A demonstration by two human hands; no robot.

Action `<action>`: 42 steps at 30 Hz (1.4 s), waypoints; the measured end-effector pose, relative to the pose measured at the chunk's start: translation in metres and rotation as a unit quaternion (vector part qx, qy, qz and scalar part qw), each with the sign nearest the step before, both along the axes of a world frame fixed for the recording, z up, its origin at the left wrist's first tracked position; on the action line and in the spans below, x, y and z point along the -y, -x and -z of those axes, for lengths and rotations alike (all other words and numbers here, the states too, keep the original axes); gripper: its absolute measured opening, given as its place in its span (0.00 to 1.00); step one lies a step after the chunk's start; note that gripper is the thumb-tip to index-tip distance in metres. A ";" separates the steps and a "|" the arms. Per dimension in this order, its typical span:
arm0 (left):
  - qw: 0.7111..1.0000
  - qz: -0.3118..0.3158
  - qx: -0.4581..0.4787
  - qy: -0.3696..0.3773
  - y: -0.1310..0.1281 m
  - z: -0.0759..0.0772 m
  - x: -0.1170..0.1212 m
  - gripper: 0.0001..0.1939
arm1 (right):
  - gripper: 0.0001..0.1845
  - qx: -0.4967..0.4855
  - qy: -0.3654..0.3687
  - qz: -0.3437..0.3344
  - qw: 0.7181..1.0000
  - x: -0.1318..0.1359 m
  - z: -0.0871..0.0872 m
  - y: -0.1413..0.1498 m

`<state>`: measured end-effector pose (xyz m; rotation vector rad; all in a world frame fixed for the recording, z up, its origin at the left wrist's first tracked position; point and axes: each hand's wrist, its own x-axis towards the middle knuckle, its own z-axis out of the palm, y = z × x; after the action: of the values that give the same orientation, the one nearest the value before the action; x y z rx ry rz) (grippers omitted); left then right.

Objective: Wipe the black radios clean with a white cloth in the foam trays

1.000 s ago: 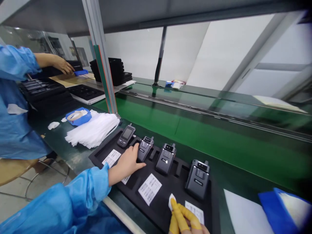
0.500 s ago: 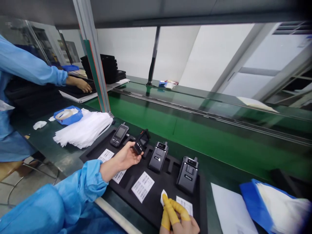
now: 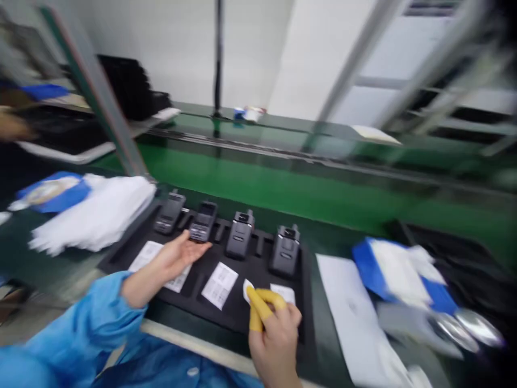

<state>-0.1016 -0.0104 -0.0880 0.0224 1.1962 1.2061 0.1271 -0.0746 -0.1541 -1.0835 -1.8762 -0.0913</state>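
My left hand [image 3: 180, 257] is palm up with its fingers spread at the lower end of a black handheld radio [image 3: 203, 221]. That radio lies screen up in the black foam tray [image 3: 238, 319]. Left of it is another screen-up radio [image 3: 170, 213]. To the right, one radio [image 3: 240, 235] and a second radio [image 3: 285, 251] lie with their backs up. My right hand [image 3: 274, 328], with yellow finger cots, pinches a small white wipe [image 3: 246, 291] above the tray's front. Printed label sheets [image 3: 220, 284] lie in front of the radios.
A pile of white sheets [image 3: 97, 215] and a blue box [image 3: 60, 191] stand to the left. On the right are a white paper [image 3: 351, 312] and a blue box of white wipes [image 3: 396, 269]. A metal post [image 3: 99, 97] rises at the left. Another person's blurred hand [image 3: 14, 126] is far left.
The radio in my left hand has gone down into the tray, and the fingers have loosened from it. My right hand still pinches the wipe. The view has swung right and down.
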 end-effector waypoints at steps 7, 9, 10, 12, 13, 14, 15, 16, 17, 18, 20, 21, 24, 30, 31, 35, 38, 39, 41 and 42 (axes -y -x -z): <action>0.981 0.088 -0.171 0.037 0.019 -0.005 -0.007 0.18 | 0.14 0.032 0.040 0.196 0.979 -0.002 -0.019 -0.080; 0.955 0.159 -0.250 -0.005 0.015 -0.004 0.001 0.16 | 0.12 0.063 0.041 0.297 0.952 0.002 -0.006 -0.114; 0.931 0.195 -0.305 -0.042 0.010 -0.005 0.006 0.17 | 0.12 0.087 0.056 0.334 0.937 0.002 0.001 -0.128; 0.843 0.252 -0.454 -0.139 -0.007 -0.005 0.009 0.24 | 0.13 0.132 0.079 0.383 0.911 -0.003 0.015 -0.147; 0.780 0.265 -0.538 -0.178 -0.017 -0.004 0.009 0.26 | 0.13 0.160 0.110 0.395 0.898 -0.007 0.020 -0.152; 0.709 0.274 -0.617 -0.202 -0.028 -0.003 0.006 0.28 | 0.13 0.187 0.141 0.406 0.884 -0.012 0.022 -0.153; 0.646 0.284 -0.675 -0.213 -0.039 -0.002 0.003 0.30 | 0.13 0.210 0.171 0.415 0.868 -0.016 0.022 -0.150; 0.603 0.288 -0.714 -0.209 -0.049 -0.001 -0.001 0.30 | 0.13 0.222 0.191 0.425 0.857 -0.020 0.019 -0.144; 0.583 0.290 -0.733 -0.196 -0.059 0.001 -0.005 0.31 | 0.13 0.220 0.193 0.431 0.853 -0.024 0.015 -0.136; 0.584 0.288 -0.736 -0.184 -0.067 0.003 -0.009 0.33 | 0.14 0.202 0.181 0.431 0.860 -0.027 0.009 -0.125; 0.627 0.256 -0.714 -0.176 -0.080 0.008 -0.014 0.40 | 0.16 0.142 0.134 0.394 0.898 -0.034 -0.003 -0.097; 0.656 0.234 -0.694 -0.179 -0.084 0.010 -0.017 0.43 | 0.18 0.125 0.120 0.354 0.919 -0.039 -0.007 -0.082; 0.747 0.170 -0.614 -0.189 -0.086 0.015 -0.022 0.46 | 0.28 0.126 0.145 0.270 0.944 -0.054 -0.012 -0.042; 0.953 0.090 -0.241 -0.161 -0.069 0.013 -0.034 0.35 | 0.25 0.103 0.158 0.262 0.946 -0.074 -0.002 -0.013; 0.967 0.094 -0.182 -0.152 -0.068 0.012 -0.036 0.29 | 0.24 0.105 0.152 0.260 0.948 -0.074 -0.001 -0.012; 0.984 0.095 -0.054 -0.142 -0.078 0.011 -0.038 0.05 | 0.24 0.157 0.193 0.278 0.928 -0.072 -0.002 -0.004; 0.989 0.063 0.030 -0.127 -0.086 0.015 -0.036 0.10 | 0.28 0.140 0.254 0.271 0.918 -0.072 -0.009 -0.002; 0.990 0.049 0.054 -0.122 -0.087 0.017 -0.035 0.10 | 0.31 0.107 0.275 0.265 0.918 -0.072 -0.012 -0.003; 0.989 0.020 0.094 -0.112 -0.086 0.019 -0.032 0.11 | 0.36 -0.034 0.325 0.243 0.913 -0.074 -0.019 -0.008; 0.988 0.006 0.110 -0.108 -0.085 0.021 -0.030 0.11 | 0.38 -0.142 0.354 0.221 0.898 -0.075 -0.022 -0.011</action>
<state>-0.0162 0.0195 -0.1086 0.0567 0.8694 1.2867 0.1382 0.0009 -0.1322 -1.8935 -1.3790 0.5062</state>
